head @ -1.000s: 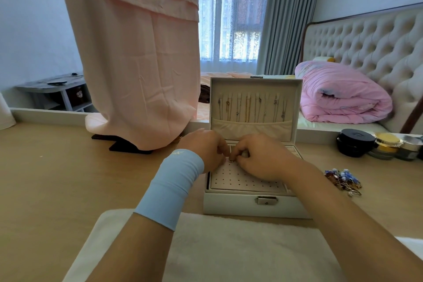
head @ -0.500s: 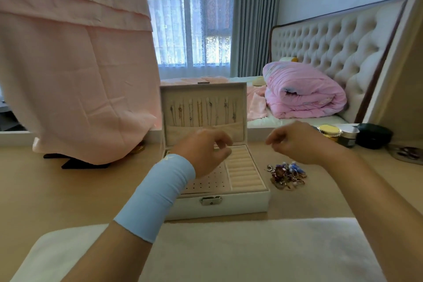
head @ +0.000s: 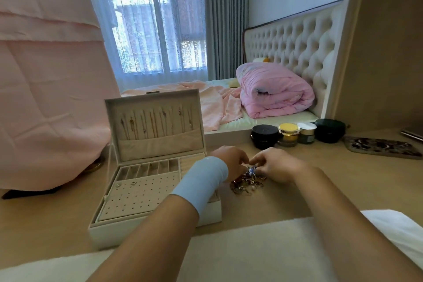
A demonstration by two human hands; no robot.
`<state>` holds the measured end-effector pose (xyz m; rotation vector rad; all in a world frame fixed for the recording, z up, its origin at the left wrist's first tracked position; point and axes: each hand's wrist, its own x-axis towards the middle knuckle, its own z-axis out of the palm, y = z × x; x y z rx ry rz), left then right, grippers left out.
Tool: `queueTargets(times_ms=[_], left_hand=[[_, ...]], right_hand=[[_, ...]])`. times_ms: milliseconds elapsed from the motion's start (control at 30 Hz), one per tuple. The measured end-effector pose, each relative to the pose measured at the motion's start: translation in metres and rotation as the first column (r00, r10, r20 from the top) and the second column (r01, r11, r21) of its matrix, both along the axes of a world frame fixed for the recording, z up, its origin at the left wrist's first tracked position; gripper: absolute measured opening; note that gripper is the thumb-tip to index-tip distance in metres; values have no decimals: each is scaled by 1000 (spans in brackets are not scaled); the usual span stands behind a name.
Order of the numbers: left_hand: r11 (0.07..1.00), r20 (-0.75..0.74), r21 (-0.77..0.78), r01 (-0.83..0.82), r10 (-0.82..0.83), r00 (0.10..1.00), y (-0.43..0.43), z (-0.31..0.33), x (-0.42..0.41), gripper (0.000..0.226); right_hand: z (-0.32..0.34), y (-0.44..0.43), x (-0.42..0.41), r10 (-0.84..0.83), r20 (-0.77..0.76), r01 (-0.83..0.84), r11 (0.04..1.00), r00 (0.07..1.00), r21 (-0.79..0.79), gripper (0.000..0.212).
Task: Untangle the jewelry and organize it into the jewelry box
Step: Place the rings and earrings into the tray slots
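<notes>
The white jewelry box (head: 103, 233) stands open on the wooden desk, left of centre. Several necklaces (head: 155, 122) hang inside its raised lid. Two small studs (head: 125, 184) sit on its perforated pad. Right of the box lies a tangled pile of jewelry (head: 248, 184) with gold rings and blue beads. My left hand (head: 231, 161), with a light blue wristband, reaches across the box's right corner to the pile. My right hand (head: 278, 167) comes in from the right. The fingertips of both hands meet at the top of the pile and pinch pieces there.
A row of cosmetic jars (head: 288, 136) and a dark round case (head: 329, 130) stand behind the pile. A patterned tray (head: 382, 147) lies at the far right. A white towel (head: 251, 249) covers the near desk edge. Pink cloth (head: 45, 98) hangs at the left.
Both hands left the box's earring pad and moved right to the jewelry pile. The view has swung right, so the box now sits further left.
</notes>
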<state>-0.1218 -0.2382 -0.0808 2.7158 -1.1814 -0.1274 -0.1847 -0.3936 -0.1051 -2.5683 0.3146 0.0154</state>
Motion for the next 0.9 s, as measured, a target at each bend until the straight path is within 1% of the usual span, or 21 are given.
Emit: queueTargets(times_ms=[100, 133, 267, 367, 433, 533, 600, 667, 767, 833, 900], left_hand=[[1000, -18, 20, -12, 12, 1000, -3, -7, 4, 34], [1000, -27, 26, -14, 15, 1000, -3, -9, 6, 33], [1000, -30, 17, -15, 15, 999, -5, -12, 9, 30], [1000, -28, -24, -12, 11, 1000, -8, -12, 9, 30], [999, -37, -40, -9, 7, 999, -10, -13, 10, 30], [996, -51, -91, -14, 9, 999, -9, -14, 11, 30], [986, -69, -165, -25, 14, 998, -6, -11, 13, 30], [962, -97, -268, -47, 22, 995, -1, -7, 17, 31], [917, -183, -394, -64, -10, 983, 9, 1, 22, 35], [871, -249, -484, -89, -39, 968, 14, 4, 22, 34], [808, -330, -575, -127, -87, 940, 19, 5, 22, 31]], right_hand=[[-1, -3, 0, -29, 48, 29, 1000, 998, -2, 14], [-1, -4, 0, -42, 63, 41, 999, 997, 13, 11], [-2, -7, -1, -53, 65, 53, 999, 996, 12, 15], [-3, -7, 1, -39, 14, 39, 999, 999, -30, 22], [-3, -5, 0, -44, 4, 44, 998, 999, -49, 18], [0, -5, -1, -60, 43, 61, 998, 997, -29, 14], [2, -6, -2, -80, 103, 75, 996, 991, 54, 12], [7, -6, -4, -99, 171, 68, 982, 980, 179, 11], [18, -2, -4, -76, 257, -13, 944, 963, 329, 12], [24, 3, -3, -80, 310, -75, 885, 947, 460, 12], [27, 8, -2, -113, 349, -126, 796, 930, 592, 12]])
